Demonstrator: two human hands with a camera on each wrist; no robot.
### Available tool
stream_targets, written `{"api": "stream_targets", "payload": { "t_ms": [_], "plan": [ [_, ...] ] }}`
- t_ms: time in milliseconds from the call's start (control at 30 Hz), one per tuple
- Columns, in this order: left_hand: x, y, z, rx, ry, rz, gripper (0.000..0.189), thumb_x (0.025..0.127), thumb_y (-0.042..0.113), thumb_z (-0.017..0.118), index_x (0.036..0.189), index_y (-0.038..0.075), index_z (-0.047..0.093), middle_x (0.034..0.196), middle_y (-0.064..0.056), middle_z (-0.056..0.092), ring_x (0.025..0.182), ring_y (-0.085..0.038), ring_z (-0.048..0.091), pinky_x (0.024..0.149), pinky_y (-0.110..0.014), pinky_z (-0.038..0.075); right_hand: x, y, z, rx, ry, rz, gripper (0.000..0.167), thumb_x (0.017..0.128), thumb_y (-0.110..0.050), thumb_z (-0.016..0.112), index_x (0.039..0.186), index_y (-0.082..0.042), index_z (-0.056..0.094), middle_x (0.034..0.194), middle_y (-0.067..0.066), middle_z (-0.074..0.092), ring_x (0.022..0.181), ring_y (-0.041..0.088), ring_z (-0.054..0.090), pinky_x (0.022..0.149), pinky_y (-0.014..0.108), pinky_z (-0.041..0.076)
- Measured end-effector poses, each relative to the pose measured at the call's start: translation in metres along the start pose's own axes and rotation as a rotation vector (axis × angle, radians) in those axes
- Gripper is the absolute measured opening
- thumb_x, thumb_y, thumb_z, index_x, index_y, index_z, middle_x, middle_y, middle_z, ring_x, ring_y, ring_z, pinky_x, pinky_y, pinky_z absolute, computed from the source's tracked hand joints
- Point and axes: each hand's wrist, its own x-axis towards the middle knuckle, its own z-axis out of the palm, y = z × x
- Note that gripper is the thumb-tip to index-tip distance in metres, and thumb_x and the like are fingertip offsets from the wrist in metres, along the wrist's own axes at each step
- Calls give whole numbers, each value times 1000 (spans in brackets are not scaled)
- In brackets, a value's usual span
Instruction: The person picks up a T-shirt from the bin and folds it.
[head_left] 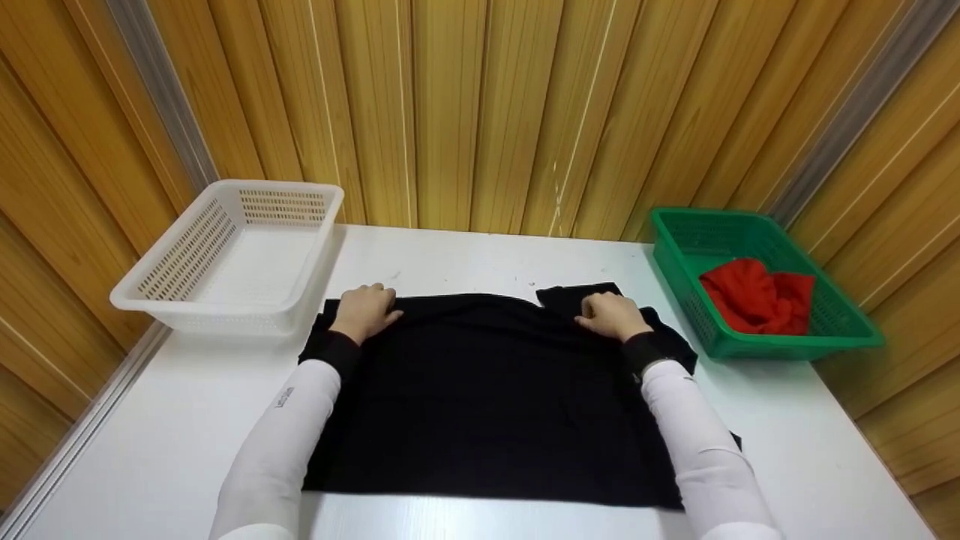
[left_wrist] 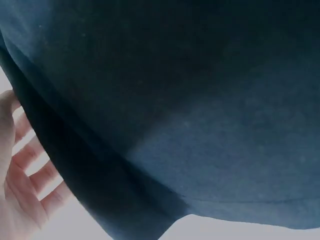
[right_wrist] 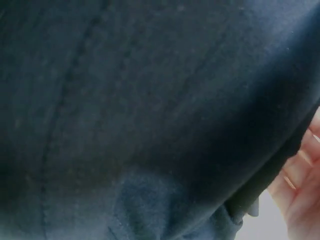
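Observation:
A black garment (head_left: 480, 405) is spread over the white table, its far edge slightly raised and wavy between the hands. At its far left corner, my left hand (head_left: 364, 311) grips the edge; the left wrist view shows fingers (left_wrist: 42, 175) partly behind the dark cloth (left_wrist: 240, 150). My right hand (head_left: 611, 315) pinches the far edge on the right side, next to a flap that sticks out beyond it. In the right wrist view, the cloth (right_wrist: 125, 110) fills most of the picture and covers part of the fingers (right_wrist: 300, 170).
A white plastic basket (head_left: 214, 306) stands at the back left of the table (head_left: 487, 517). At the back right, a green basket (head_left: 787, 342) holds a red cloth (head_left: 761, 296). Wood-patterned panels (head_left: 450, 112) enclose the back and sides.

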Motion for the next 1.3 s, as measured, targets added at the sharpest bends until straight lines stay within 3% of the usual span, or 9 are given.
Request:
{"api": "stream_targets", "payload": {
  "t_ms": [67, 167, 333, 533, 667, 833, 967, 1200, 1300],
  "plan": [
    [1, 0, 1, -11, -64, -19, 41, 99, 37, 65, 119, 2, 66, 121, -22, 68, 110, -43, 67, 90, -58, 57, 0, -1, 0, 17, -3, -4, 38, 91, -27, 71, 121, -3, 67, 119, 20, 69, 107, 38, 66, 90, 55, 55],
    [2, -1, 3, -57, -171, -33, 57, 103, 36, 57, 148, 2, 49, 149, -24, 54, 136, -45, 53, 112, -62, 44, 3, -6, 2, 55, -77, 5, 78, 87, -26, 71, 154, -1, 40, 158, 24, 43, 147, 45, 40, 118, 65, 35],
    [4, -2, 3, -136, -279, -16, 66, 104, 31, 49, 159, 0, 31, 165, -24, 35, 153, -43, 33, 126, -63, 25, 7, -10, 5, 96, -234, 55, 98, 88, -29, 67, 163, 2, 12, 173, 21, 11, 161, 42, 7, 127, 69, 7],
    [8, 0, 3, -66, -193, 53, 60, 98, 29, 57, 148, -4, 48, 148, -28, 53, 134, -47, 53, 112, -59, 45, 5, -8, 0, 79, -279, 110, 99, 88, -36, 65, 163, 0, 11, 171, 25, 14, 156, 52, 14, 124, 72, 13],
    [11, -2, -1, -40, -151, 81, 47, 94, 27, 62, 131, -2, 61, 128, -25, 61, 117, -46, 61, 99, -58, 53, 3, -8, -7, 26, -250, 121, 93, 84, -43, 68, 157, 2, 31, 157, 32, 35, 146, 54, 32, 121, 69, 24],
    [17, -8, -8, -75, -205, 84, 40, 94, 29, 64, 122, 2, 64, 120, -21, 66, 113, -42, 63, 96, -58, 54, -1, -5, -23, 19, -272, 134, 71, 83, -44, 72, 133, 3, 58, 137, 27, 59, 129, 47, 47, 111, 60, 32],
    [17, -11, -12, -102, -275, 74, 37, 93, 33, 67, 114, 3, 69, 114, -18, 67, 108, -39, 64, 94, -56, 55, 0, -3, -30, -6, -298, 113, 63, 83, -42, 75, 127, 2, 68, 132, 26, 64, 126, 46, 49, 110, 59, 35],
    [17, -13, -15, -176, -258, 156, 29, 85, 28, 75, 70, 10, 59, 70, -2, 56, 70, -20, 53, 68, -39, 48, 6, 1, -28, 39, -76, 8, 47, 79, -30, 82, 110, 4, 73, 112, 23, 73, 112, 43, 63, 104, 55, 48],
    [17, -15, -16, -194, -244, 160, 32, 85, 32, 78, 73, 11, 58, 72, -2, 57, 72, -21, 55, 70, -40, 49, 7, 3, -30, 144, 33, 13, 42, 80, -27, 83, 106, 4, 72, 106, 23, 74, 102, 40, 68, 95, 54, 53]
  ]
}}
